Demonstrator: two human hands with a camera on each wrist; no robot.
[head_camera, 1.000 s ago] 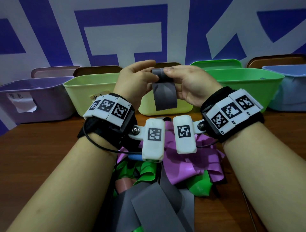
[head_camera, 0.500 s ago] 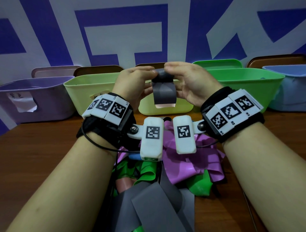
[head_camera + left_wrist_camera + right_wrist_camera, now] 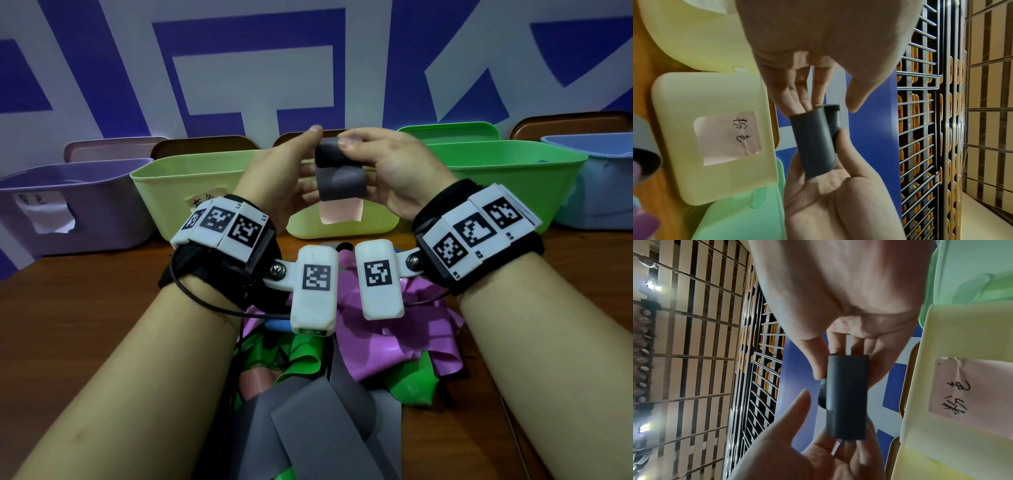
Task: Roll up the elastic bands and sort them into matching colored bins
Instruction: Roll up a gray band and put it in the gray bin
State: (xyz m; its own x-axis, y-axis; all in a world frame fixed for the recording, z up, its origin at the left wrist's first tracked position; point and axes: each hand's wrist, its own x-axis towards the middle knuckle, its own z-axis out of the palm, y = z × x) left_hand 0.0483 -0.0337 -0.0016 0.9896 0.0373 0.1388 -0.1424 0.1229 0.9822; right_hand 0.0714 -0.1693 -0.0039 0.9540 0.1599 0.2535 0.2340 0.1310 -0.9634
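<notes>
- The grey band [image 3: 337, 173], mostly rolled, is held in the air between both hands, above the surface [image 3: 78, 308] and clear of every bin; a short flat tail hangs from the roll, its lower edge free.
- The right hand [image 3: 387, 171] pinches the roll, thumb on top and fingers behind; the left hand [image 3: 284, 171] supports it with straight fingers from behind, its thumb lifted off the roll's upper edge.
- Beyond the hands stands a row of bins: a pale yellow bin [image 3: 342, 226] just behind the band, a lime bin [image 3: 178, 192] to the left, a green bin [image 3: 507, 178] to the right, all open-topped.
- Beneath the wrists lies a pile of loose bands [image 3: 370, 346], purple, green and grey; bare surface lies open on either side of the forearms.
</notes>
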